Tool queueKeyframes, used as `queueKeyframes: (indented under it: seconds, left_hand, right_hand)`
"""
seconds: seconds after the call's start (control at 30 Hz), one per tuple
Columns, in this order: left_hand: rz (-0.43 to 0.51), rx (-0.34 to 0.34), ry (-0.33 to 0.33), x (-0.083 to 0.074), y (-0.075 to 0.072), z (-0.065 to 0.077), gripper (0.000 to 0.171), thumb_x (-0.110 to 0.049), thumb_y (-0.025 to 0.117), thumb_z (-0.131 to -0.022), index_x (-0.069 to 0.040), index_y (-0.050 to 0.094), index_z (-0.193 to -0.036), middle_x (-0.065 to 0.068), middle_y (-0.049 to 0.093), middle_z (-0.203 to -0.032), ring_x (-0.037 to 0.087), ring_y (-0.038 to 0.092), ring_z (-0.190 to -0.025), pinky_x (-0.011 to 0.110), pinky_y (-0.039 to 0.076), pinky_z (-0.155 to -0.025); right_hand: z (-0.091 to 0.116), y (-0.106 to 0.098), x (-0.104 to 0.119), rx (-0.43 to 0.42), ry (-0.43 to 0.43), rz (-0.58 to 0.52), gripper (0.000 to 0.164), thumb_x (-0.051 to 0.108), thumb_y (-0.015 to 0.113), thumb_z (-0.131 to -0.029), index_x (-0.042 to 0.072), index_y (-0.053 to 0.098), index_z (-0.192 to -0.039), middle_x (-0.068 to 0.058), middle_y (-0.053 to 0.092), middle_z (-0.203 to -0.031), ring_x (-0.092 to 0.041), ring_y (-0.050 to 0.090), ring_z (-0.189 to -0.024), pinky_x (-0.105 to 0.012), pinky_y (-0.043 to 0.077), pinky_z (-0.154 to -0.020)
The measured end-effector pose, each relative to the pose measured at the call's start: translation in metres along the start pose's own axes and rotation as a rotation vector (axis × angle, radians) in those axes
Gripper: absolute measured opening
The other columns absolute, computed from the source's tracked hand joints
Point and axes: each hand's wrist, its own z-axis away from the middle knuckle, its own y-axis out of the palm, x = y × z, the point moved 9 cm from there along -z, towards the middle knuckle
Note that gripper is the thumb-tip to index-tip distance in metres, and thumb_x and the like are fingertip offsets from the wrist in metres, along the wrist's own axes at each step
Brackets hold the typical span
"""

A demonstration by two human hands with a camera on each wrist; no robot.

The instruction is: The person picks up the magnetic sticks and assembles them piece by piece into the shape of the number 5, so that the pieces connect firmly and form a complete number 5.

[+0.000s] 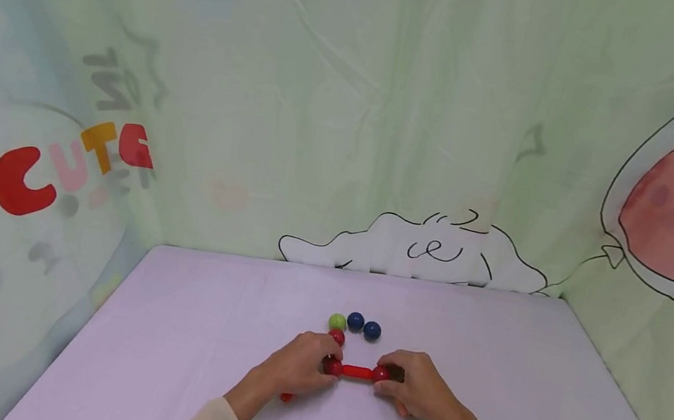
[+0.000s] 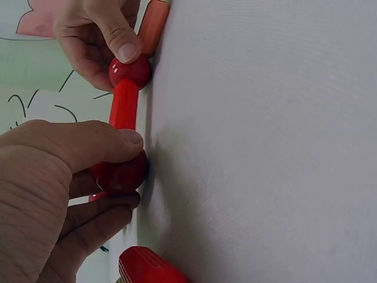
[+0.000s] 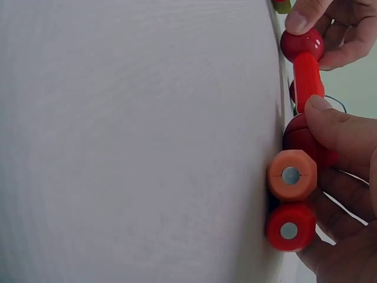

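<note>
A red rod (image 1: 357,372) lies between two red balls, joined end to end with them. My left hand (image 1: 300,365) pinches the left red ball (image 2: 122,175) between thumb and fingers. The right red ball (image 2: 131,72) is gripped by my right hand (image 1: 422,389), its thumb on top in the right wrist view. Beside that right hand lie an orange rod (image 3: 291,188) and a second red rod (image 3: 275,227), both showing round metal ends. Close to my left hand is another red rod (image 2: 150,266), mostly covered by the hand in the head view.
Behind my left hand sit a third red ball (image 1: 337,336) and a light green ball (image 1: 337,321). Two dark blue balls (image 1: 363,327) stand to their right. All rest on a pale table (image 1: 213,308), with a printed curtain (image 1: 337,128) around it.
</note>
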Motion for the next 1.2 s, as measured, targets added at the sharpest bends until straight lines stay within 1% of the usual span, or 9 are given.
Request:
queueKeyframes:
  seconds: [0.13, 0.33, 0.57, 0.7, 0.87, 0.97, 1.13, 1.2]
  left_hand:
    - [-0.006, 0.001, 0.0, 0.0, 0.002, 0.0, 0.029, -0.022, 0.083, -0.085, -0.015, 0.073, -0.112, -0.01, 0.065, -0.094, 0.003, 0.054, -0.083, 0.016, 0.05, -0.074]
    - [-0.009, -0.009, -0.001, -0.002, 0.0, 0.001, 0.032, -0.023, 0.083, -0.086, -0.014, 0.073, -0.115, -0.009, 0.066, -0.097, 0.004, 0.054, -0.085, 0.018, 0.051, -0.077]
    - [-0.003, -0.001, -0.017, -0.003, -0.001, 0.001, 0.037, -0.024, 0.083, -0.085, -0.016, 0.071, -0.119, -0.009, 0.065, -0.102, 0.003, 0.054, -0.089, 0.018, 0.051, -0.08]
    - [-0.01, 0.006, -0.027, -0.001, -0.003, 0.001, 0.042, -0.024, 0.084, -0.085, -0.017, 0.068, -0.123, -0.009, 0.065, -0.104, 0.003, 0.055, -0.09, 0.019, 0.052, -0.081]
    - [-0.012, 0.001, -0.039, 0.002, -0.008, 0.005, 0.043, -0.022, 0.082, -0.086, -0.017, 0.068, -0.126, -0.009, 0.066, -0.107, 0.004, 0.057, -0.092, 0.021, 0.053, -0.083]
    - [0.005, -0.007, -0.051, 0.005, -0.012, 0.007, 0.041, -0.022, 0.08, -0.087, -0.017, 0.068, -0.127, -0.007, 0.067, -0.11, 0.006, 0.06, -0.096, 0.025, 0.054, -0.085]
    - [0.042, -0.021, -0.069, 0.013, -0.016, 0.01, 0.036, -0.025, 0.076, -0.091, -0.018, 0.068, -0.126, -0.006, 0.067, -0.114, 0.008, 0.06, -0.1, 0.027, 0.054, -0.085]
    - [0.04, -0.016, -0.077, 0.016, -0.016, 0.012, 0.037, -0.026, 0.075, -0.091, -0.019, 0.067, -0.126, -0.007, 0.066, -0.114, 0.008, 0.06, -0.1, 0.027, 0.054, -0.084]
  right_hand:
    - [-0.001, -0.001, -0.001, 0.005, 0.017, 0.0, 0.033, 0.019, 0.088, -0.078, 0.011, 0.076, -0.108, 0.006, 0.07, -0.099, -0.014, 0.059, -0.093, -0.042, 0.055, -0.089]
    - [-0.004, -0.002, -0.003, 0.015, 0.035, 0.001, 0.033, 0.019, 0.088, -0.078, 0.012, 0.076, -0.108, 0.007, 0.07, -0.098, -0.015, 0.059, -0.093, -0.041, 0.055, -0.088]
    - [-0.005, -0.004, -0.004, 0.018, 0.05, 0.012, 0.034, 0.018, 0.088, -0.078, 0.013, 0.076, -0.109, 0.006, 0.07, -0.099, -0.015, 0.059, -0.094, -0.041, 0.055, -0.088]
    - [-0.006, -0.004, -0.004, 0.018, 0.054, 0.016, 0.034, 0.018, 0.088, -0.077, 0.013, 0.076, -0.109, 0.006, 0.07, -0.099, -0.015, 0.059, -0.094, -0.039, 0.055, -0.086]
    - [-0.006, -0.004, -0.005, 0.021, 0.07, 0.015, 0.035, 0.019, 0.089, -0.077, 0.014, 0.076, -0.109, 0.007, 0.069, -0.097, -0.014, 0.059, -0.092, -0.036, 0.054, -0.084]
    - [-0.006, -0.003, -0.008, 0.022, 0.094, 0.01, 0.035, 0.019, 0.089, -0.077, 0.015, 0.076, -0.109, 0.008, 0.068, -0.097, -0.014, 0.058, -0.092, -0.036, 0.054, -0.085]
    - [-0.005, 0.0, -0.01, 0.028, 0.122, 0.0, 0.034, 0.018, 0.089, -0.076, 0.017, 0.076, -0.108, 0.008, 0.068, -0.096, -0.015, 0.057, -0.092, -0.038, 0.054, -0.086]
    - [-0.004, 0.003, -0.011, 0.034, 0.125, 0.001, 0.034, 0.019, 0.089, -0.076, 0.017, 0.076, -0.107, 0.008, 0.068, -0.096, -0.015, 0.057, -0.093, -0.039, 0.054, -0.087]
